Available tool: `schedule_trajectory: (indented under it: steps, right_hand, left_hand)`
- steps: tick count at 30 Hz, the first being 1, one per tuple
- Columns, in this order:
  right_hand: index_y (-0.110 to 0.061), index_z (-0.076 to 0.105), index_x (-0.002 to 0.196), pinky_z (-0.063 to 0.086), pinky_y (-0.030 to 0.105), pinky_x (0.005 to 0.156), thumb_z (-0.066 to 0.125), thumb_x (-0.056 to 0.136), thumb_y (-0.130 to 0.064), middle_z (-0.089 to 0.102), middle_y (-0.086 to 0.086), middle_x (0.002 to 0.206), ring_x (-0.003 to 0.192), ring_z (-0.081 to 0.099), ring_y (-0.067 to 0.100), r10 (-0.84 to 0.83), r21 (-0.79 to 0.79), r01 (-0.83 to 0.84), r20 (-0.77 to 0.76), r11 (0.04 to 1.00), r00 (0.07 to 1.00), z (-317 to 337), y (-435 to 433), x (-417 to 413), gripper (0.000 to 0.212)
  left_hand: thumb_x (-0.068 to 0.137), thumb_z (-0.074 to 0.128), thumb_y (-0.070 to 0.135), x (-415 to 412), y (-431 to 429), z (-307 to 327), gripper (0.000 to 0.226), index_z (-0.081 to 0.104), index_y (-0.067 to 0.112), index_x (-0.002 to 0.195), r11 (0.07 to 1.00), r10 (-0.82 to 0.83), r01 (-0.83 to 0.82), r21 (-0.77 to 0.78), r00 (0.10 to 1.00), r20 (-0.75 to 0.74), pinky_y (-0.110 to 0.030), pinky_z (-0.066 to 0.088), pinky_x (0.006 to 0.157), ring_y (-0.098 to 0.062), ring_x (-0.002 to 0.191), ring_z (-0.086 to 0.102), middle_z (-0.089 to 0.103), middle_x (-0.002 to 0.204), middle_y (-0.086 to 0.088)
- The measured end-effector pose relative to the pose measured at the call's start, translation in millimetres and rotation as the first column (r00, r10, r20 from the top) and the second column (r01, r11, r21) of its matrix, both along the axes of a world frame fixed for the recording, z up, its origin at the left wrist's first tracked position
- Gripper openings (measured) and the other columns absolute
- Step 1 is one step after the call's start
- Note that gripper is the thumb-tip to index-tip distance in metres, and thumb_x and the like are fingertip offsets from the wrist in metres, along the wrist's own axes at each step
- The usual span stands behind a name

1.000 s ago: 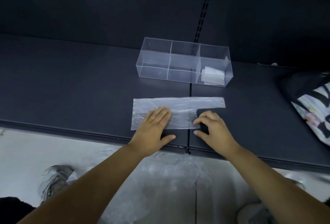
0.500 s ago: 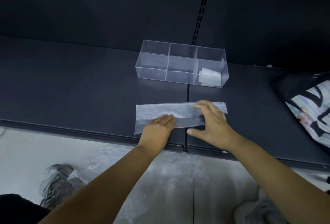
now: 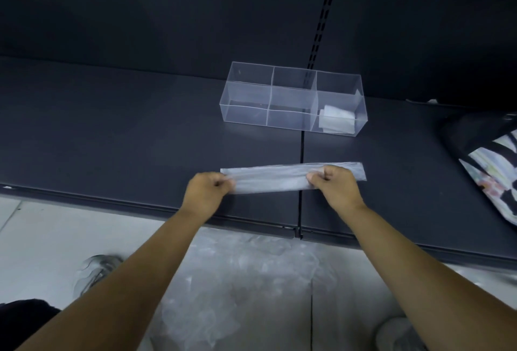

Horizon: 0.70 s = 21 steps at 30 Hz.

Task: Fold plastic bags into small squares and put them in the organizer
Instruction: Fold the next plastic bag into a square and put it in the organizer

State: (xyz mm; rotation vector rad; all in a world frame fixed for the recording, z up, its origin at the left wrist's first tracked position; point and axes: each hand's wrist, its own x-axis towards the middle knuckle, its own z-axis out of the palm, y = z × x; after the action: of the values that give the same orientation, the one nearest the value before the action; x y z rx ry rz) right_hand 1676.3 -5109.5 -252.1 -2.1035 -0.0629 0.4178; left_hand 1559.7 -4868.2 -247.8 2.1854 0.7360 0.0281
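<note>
— Where is the plastic bag (image 3: 268, 180)?
— A long strip on the dark shelf (image 3: 140, 132); the left hand (image 3: 208, 191) pinches its left end, the right hand (image 3: 334, 185) pinches near its right end.
— The organizer (image 3: 246, 98)?
— Behind, apart; a folded square (image 3: 337, 119) lies in its rightmost compartment.

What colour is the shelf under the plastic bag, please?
Dark navy-grey, plain; the shelf shows in the head view.

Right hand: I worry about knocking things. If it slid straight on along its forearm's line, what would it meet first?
Past the bag it pinches, the right hand would cross bare shelf and probably meet the organizer at its front wall, near the middle; depth is unclear.
</note>
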Motion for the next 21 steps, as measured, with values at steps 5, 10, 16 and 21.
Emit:
schedule_trajectory:
  steps: [5, 10, 16, 21]
  right_hand:
    - [-0.015, 0.068, 0.072, 0.045, 0.02, 0.066, 0.067, 0.086, -0.021, 0.066, -0.001, 0.075, 0.076, 0.061, 0.015, -0.152, -0.065, 0.154, 0.027, 0.986, 0.988, -5, 16, 2, 0.014]
    - [-0.008, 0.071, 0.084, 0.049, 0.031, 0.076, 0.063, 0.088, -0.021, 0.07, 0.009, 0.089, 0.085, 0.062, 0.024, -0.18, -0.193, 0.185, 0.043, 0.964, 0.983, -2, 26, 3, 0.016]
    - [-0.005, 0.065, 0.09, 0.045, 0.029, 0.068, 0.059, 0.089, -0.02, 0.067, 0.009, 0.092, 0.09, 0.063, 0.029, -0.154, -0.284, 0.169, 0.074, 0.944, 0.985, -1, 30, 1, 0.016]
    - [-0.009, 0.054, 0.127, 0.04, 0.038, 0.1, 0.064, 0.084, -0.011, 0.048, 0.013, 0.132, 0.121, 0.048, 0.029, 0.114, -0.348, 0.108, 0.561, 0.931, 0.82, 2, 38, -26, 0.044]
  left_hand:
    - [0.091, 0.063, 0.03, 8, 0, -5, 0.024, 0.072, 0.011, 0.08, 0.986, 0.161, -0.158, 0.055, 0.985, -0.064, -0.024, 0.037, 0.062, -0.021, 0.074, 0.06, 0.068, 0.075, -0.004]
    - [0.084, 0.066, 0.011, 8, -35, 0, 0.023, 0.066, 0.011, 0.108, 0.857, 0.212, -0.239, 0.457, 0.971, 0.111, -0.043, 0.041, 0.081, -0.037, 0.1, 0.054, 0.06, 0.107, -0.015]
    - [0.105, 0.024, 0.03, 5, -67, -30, 0.048, 0.025, 0.015, 0.15, 0.787, -0.329, 0.333, 0.52, 0.939, -0.103, -0.036, 0.002, 0.121, -0.024, 0.148, 0.009, 0.017, 0.159, -0.008]
    - [0.101, 0.011, 0.048, 3, -65, -42, 0.061, -0.001, 0.019, 0.153, 0.737, -0.321, 0.392, 0.55, 0.92, -0.225, -0.036, -0.009, 0.119, -0.02, 0.148, -0.01, -0.006, 0.161, -0.004]
